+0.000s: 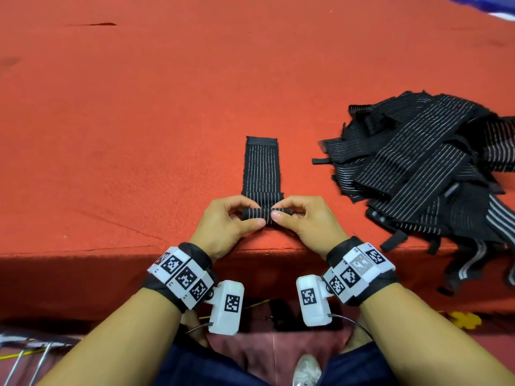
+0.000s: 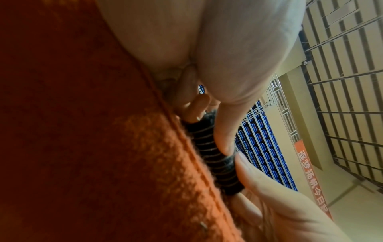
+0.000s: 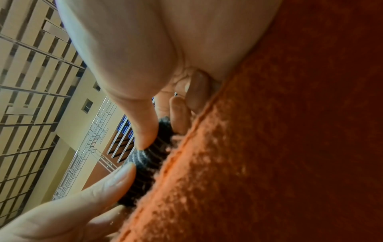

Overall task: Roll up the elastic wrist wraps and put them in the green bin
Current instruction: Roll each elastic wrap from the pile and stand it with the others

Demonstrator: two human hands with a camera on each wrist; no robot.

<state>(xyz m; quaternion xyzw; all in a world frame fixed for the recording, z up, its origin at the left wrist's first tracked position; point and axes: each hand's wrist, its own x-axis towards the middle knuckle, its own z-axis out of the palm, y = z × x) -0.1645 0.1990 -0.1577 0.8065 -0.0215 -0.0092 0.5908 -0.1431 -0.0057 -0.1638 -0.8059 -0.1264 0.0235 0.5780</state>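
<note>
Head view: both hands' fingers [image 1: 252, 222] pinch wrap roll [image 1: 266, 213], loose pile [image 1: 426, 168] right; wrist cams lack pile.

Wrap [image 1: 262, 165] flat on table [image 1: 139, 121], near end rolled — wrap pile [image 1: 423, 165] to right.

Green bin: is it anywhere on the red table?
No, the head view shows only the wrap being rolled and a pile of wraps there.
</note>
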